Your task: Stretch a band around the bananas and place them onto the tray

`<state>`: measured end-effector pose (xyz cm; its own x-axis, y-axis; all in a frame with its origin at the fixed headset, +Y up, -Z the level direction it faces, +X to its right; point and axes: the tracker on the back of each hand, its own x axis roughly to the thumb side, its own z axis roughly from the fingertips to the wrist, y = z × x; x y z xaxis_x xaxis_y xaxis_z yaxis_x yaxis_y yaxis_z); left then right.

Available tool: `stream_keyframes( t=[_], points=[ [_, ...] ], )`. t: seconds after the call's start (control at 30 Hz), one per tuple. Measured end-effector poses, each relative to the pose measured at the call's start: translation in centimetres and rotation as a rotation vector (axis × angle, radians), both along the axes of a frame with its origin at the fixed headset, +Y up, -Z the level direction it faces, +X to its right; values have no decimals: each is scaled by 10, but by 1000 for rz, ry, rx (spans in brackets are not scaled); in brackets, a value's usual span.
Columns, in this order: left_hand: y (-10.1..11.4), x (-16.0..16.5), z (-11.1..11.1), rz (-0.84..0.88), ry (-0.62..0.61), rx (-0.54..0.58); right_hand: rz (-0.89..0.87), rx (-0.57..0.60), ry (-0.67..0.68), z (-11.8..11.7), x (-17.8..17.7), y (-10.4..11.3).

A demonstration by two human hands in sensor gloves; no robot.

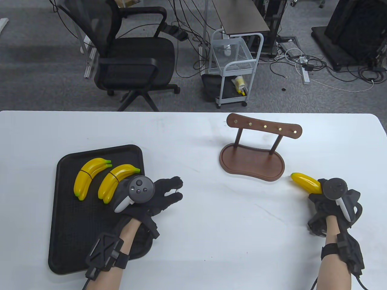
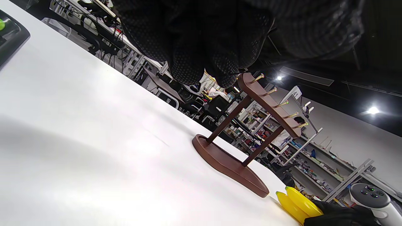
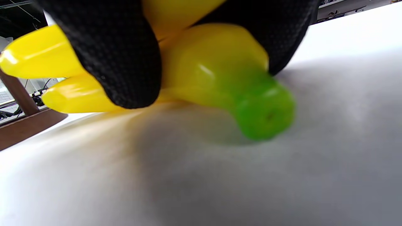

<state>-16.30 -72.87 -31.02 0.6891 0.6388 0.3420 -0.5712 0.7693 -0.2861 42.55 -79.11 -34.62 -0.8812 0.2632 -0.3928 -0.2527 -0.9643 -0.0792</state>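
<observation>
Bananas (image 1: 306, 182) in right hand (image 1: 329, 201), just right of rack (image 1: 252, 164), low over table (image 1: 211, 211). Glossy moulded plastic, prob. light, stiff, slick; best gripped mid-body, as fingers (image 3: 122, 62) wrap now, green stem (image 3: 263, 113) free. No band visible on it. Two banded pairs (image 1: 104, 181) lie on tray (image 1: 72, 241), left of rack. Left hand (image 1: 157, 193) betw. tray and rack, fingers loose, holding nothing.
</observation>
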Motion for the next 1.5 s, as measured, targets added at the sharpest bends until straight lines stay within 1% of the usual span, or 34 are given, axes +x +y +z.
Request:
stream_keyframes(
  t=[0.17, 0.47, 0.77, 1.0, 1.13, 1.3, 1.5],
  points=[
    [0, 0, 0, 2, -5, 2, -16, -4, 51, -2, -9, 4],
    [0, 0, 0, -2, -2, 11, -7, 28, 195, -7, -43, 25],
    [1, 0, 0, 1, 4, 22, 1, 75, 335, -7, -89, 49],
    [1, 0, 0, 0, 9, 23, 17, 109, 447, -5, -130, 71],
    [-1, 0, 0, -3, 10, 16, -2, 135, 505, -4, -155, 85],
    [-1, 1, 0, 2, 8, 9, -17, 157, 567, -1, -182, 95],
    [-1, 1, 0, 21, 9, -5, -29, 181, 635, 3, -213, 102]
  ],
)
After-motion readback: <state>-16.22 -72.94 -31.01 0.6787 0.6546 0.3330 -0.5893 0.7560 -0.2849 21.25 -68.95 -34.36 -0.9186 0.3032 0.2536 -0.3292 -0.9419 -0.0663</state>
